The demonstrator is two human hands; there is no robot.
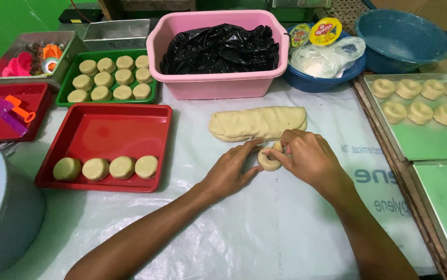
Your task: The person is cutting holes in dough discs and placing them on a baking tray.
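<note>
A small pale dough ring (269, 162) rests on the white plastic sheet (265, 228) at the middle of the table. My right hand (306, 155) pinches its upper right edge with fingers curled over it. My left hand (231, 171) touches its left side with thumb and fingertips. Just behind both hands lies a long dough log (257, 123).
A red tray (109, 129) at left holds several round dough pieces; a green tray (151, 91) behind it holds more. A pink tub (218, 85) with black plastic stands at the back, beside two blue bowls. Shaped rings sit on a green-lined tray (425, 145) at right.
</note>
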